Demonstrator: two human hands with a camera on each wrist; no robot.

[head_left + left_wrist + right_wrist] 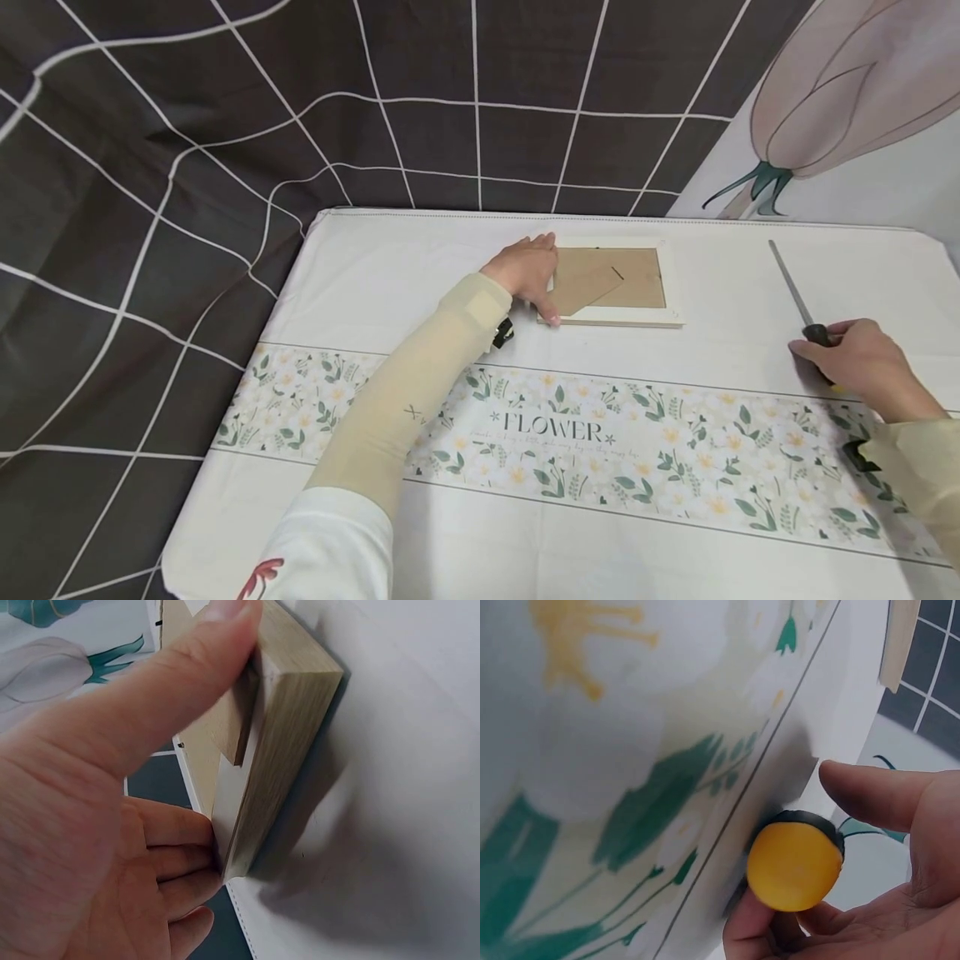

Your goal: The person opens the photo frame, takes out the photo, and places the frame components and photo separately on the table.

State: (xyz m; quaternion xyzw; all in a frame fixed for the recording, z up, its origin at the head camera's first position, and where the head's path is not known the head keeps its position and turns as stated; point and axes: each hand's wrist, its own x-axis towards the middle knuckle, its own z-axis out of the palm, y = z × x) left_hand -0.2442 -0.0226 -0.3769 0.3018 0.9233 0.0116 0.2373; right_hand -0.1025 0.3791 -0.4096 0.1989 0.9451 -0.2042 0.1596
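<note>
1. Nearest, a flowered band (757, 446) printed "FLOWER" crosses the white cloth (420, 275) under both forearms.
2. The right hand (873, 367) has its fingers curled round the black handle of a tool (791, 283); in its wrist view the yellow handle end (795, 866) shows, with the thumb tip standing apart from that end. The metal shaft points away from the person.
3. The left hand (527, 271) is spread, thumb well apart from fingers: the thumb lies over the near left corner of a picture frame (637, 279), the fingertips touch its left end.
4. The frame lies back up on the cloth's far part, its brown backing and stand flap showing, well apart from the tool.
5. Beyond the cloth's far edge hangs dark gridded fabric (435, 133).
</note>
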